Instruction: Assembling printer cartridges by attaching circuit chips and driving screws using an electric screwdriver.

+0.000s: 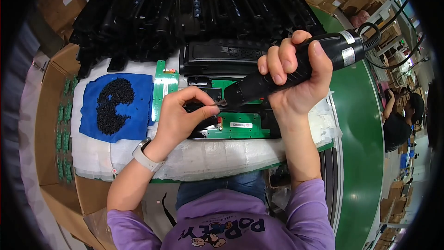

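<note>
My right hand (298, 83) is wrapped round a black electric screwdriver (259, 88), which slants down to the left with its cable leaving the upper end. At the driver's tip, my left hand (182, 113) pinches thumb and forefinger together; whatever is between them is too small to make out. Beneath both hands lies a black plastic housing (273, 122) with a green circuit board (238, 126) set in it. Another green board (162, 85) rests left of the housing. Farther left, a pile of small black screws (111, 111) is spread on a blue cloth (90, 120).
Many black plastic housings (208, 18) stand stacked along the back, and one long black part (226, 55) lies before them. A cardboard box (51, 157) at the left holds several small green boards (64, 125). To the right runs a green surface (360, 143); a person (402, 120) is beyond.
</note>
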Demonstrator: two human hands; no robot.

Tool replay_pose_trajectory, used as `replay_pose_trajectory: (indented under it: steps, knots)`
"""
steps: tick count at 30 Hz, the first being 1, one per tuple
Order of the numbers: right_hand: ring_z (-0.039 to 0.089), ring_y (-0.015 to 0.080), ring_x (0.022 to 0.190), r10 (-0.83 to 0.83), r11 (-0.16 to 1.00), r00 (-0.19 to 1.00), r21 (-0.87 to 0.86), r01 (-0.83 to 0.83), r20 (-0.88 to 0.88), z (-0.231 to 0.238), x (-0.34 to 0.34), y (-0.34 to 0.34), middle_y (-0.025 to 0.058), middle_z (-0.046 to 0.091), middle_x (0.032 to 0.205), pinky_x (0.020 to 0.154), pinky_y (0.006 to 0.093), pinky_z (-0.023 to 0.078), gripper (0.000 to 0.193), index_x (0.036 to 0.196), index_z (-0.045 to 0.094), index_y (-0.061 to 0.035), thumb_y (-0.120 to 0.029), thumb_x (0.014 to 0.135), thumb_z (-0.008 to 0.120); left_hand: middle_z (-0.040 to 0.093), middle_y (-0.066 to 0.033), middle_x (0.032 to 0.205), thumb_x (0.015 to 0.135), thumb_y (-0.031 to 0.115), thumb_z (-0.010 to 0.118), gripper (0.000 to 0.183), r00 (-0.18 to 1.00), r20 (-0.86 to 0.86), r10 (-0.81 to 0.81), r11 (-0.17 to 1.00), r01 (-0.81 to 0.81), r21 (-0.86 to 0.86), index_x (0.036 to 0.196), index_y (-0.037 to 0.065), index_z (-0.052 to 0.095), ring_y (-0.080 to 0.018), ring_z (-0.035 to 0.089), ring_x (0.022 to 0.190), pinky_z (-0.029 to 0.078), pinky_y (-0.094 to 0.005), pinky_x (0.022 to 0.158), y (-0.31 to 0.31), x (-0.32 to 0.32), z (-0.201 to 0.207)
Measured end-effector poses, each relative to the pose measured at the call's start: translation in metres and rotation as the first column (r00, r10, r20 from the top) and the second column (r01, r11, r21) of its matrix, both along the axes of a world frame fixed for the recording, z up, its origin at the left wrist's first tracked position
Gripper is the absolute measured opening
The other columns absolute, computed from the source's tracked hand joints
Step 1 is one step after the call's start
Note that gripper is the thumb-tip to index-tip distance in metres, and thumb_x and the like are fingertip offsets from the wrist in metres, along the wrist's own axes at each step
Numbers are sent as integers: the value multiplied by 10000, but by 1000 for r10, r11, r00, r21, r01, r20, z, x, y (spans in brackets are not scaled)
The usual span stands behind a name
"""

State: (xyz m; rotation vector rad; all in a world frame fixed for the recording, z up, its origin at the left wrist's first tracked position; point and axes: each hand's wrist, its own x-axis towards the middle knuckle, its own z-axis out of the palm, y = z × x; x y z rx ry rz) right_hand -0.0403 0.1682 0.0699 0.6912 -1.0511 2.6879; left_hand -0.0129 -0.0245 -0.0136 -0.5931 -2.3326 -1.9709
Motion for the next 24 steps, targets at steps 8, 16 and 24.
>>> replay_pose_trajectory:
  steps: [8, 16, 24]
  knots:
    - [391, 128, 397, 32, 884, 999, 466, -24, -9, -6, 6, -1, 35, 407, 541, 427, 274, 363, 229, 936, 462, -21, -228, 850, 508, 461, -108, 1277, 667, 436, 753, 554, 895, -295, -333, 769, 77, -635, 1036, 61, 577, -298, 354, 1303, 260, -569, 1022, -1, 2, 7]
    - [397, 133, 395, 6, 847, 999, 531, -33, 52, -6, 12, -15, 47, 425, 523, 387, 259, 336, 241, 908, 463, -6, -172, 785, 587, 466, -114, 1273, 669, 443, 746, 523, 894, -286, -344, 733, 65, -677, 989, 61, 588, -300, 431, 1215, 273, -556, 1018, -1, 5, 7]
    - [481, 104, 428, 24, 762, 999, 647, -35, 25, -5, 17, -27, 52, 512, 564, 391, 222, 375, 252, 825, 489, -2, -154, 745, 673, 477, -122, 1236, 654, 415, 751, 519, 902, -255, -348, 789, 135, -600, 1013, 74, 597, -291, 467, 1146, 314, -455, 969, 0, 1, 0]
